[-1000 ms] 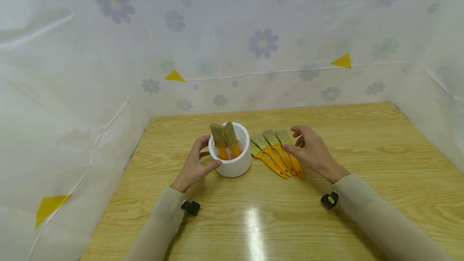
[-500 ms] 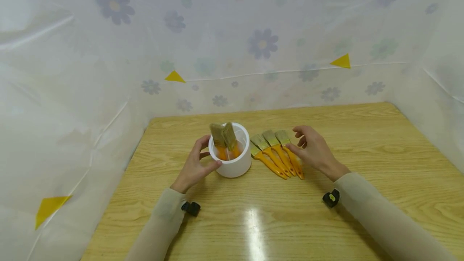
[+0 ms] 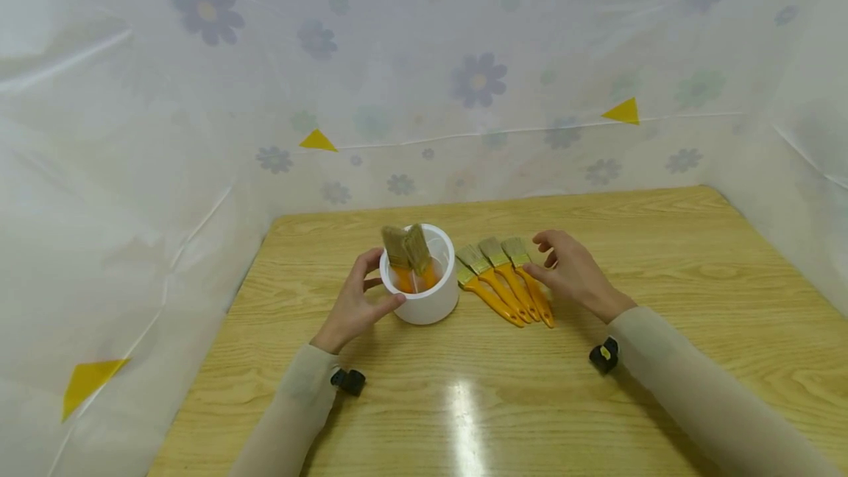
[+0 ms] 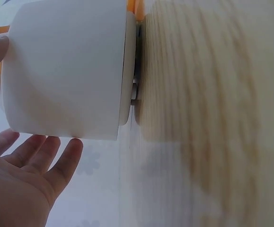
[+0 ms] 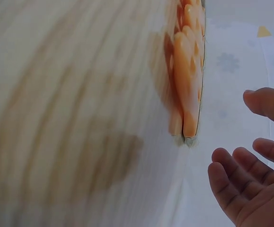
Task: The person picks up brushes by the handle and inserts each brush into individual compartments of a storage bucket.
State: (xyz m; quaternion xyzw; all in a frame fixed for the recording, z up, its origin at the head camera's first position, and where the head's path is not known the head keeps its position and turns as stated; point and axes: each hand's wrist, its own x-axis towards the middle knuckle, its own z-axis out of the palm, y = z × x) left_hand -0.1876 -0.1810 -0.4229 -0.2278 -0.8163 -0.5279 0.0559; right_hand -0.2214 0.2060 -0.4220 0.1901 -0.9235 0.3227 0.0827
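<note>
A white round tub (image 3: pixel 430 310) stands upright on the table, with paintbrushes (image 3: pixel 416 249) in it, bristles up and orange handles down. My left hand (image 3: pixel 347 311) holds the tub from the left, its thumb on the near rim and fingers around the far left side. In the left wrist view, several fingertips (image 4: pixel 73 147) meet the tub's wall. Right of the tub, several orange-handled paintbrushes (image 3: pixel 506 289) lie fanned side by side, bristles away from me. My right hand (image 3: pixel 579 274) hovers at the right of this fan, fingers loosely bent with nothing between them.
The wood-grain table (image 3: pixel 397 418) ends at a pale flower-printed sheet (image 3: pixel 424 94) behind, with plastic sheeting on both sides. Yellow tape triangles (image 3: pixel 318 140) mark the sheeting. A small black device (image 3: pixel 348 381) sits at each wrist.
My right hand has shifted slightly to the right, its thumb drawing back from the rightmost brush. The left hand, the tub and the brushes stay as they were.
</note>
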